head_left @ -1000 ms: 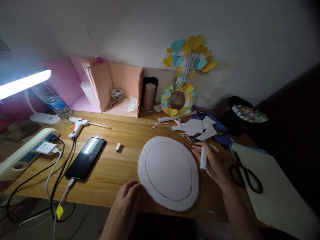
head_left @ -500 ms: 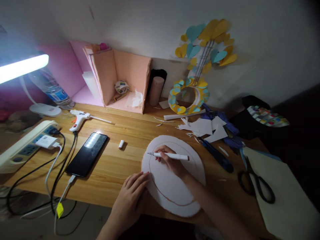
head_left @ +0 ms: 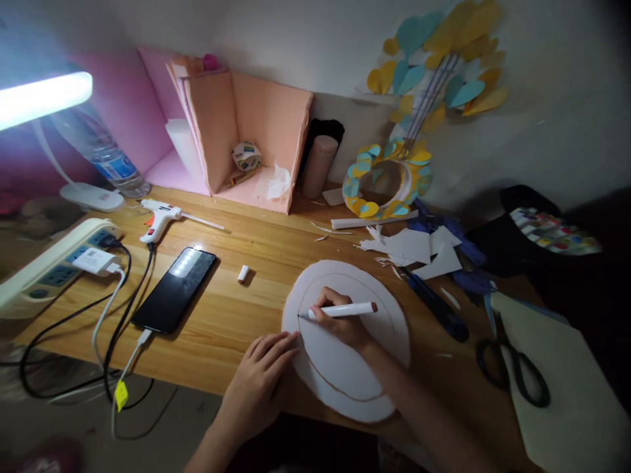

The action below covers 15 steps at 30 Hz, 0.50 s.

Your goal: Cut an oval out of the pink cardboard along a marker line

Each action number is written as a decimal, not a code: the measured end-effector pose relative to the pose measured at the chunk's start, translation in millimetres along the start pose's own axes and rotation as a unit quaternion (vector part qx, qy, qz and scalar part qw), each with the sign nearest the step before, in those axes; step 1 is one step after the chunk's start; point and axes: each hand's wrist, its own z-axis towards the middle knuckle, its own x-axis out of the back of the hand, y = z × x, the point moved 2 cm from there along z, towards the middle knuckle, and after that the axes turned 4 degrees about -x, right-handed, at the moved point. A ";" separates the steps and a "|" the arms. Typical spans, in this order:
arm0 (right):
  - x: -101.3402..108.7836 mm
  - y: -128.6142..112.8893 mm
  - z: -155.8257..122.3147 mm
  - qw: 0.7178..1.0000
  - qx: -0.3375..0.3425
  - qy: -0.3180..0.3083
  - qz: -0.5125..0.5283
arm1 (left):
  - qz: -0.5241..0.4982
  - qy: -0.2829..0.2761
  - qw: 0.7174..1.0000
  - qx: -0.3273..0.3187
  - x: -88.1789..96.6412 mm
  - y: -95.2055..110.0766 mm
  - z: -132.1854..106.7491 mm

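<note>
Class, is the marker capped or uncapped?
Uncapped: the marker in the right hand shows its bare dark tip against the white disc.

I take this for a craft corner, most likely in someone's home; a plain grey wall backs my wooden desk, and household things share the top with making tools; along the left of the frame I have a lit lamp, a water bottle, a power strip and a cabled phone, all domestic enough; the glue gun behind the phone, the scissors at far right and the paper scraps right of centre speak of handiwork; so do the paper hearts at upper right and the white disc under my marker.
</note>
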 end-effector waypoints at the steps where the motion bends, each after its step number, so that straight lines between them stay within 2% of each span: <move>1: 0.0 -0.3 -0.1 1.000 0.004 0.010 -0.012 | 0.000 -0.001 1.000 0.001 -0.1 -0.1 -0.2; 7: 1.8 -3.3 -0.2 0.997 0.004 0.066 -0.038 | -0.003 -0.002 1.000 0.004 0.0 0.6 -0.5; 13: 1.5 -6.9 -0.3 0.999 0.004 0.012 -0.038 | -0.011 0.000 1.000 0.008 -0.5 0.5 0.2; 15: 1.7 -6.9 -0.1 0.999 0.004 0.027 -0.037 | -0.009 -0.001 1.000 0.007 -1.1 0.2 0.1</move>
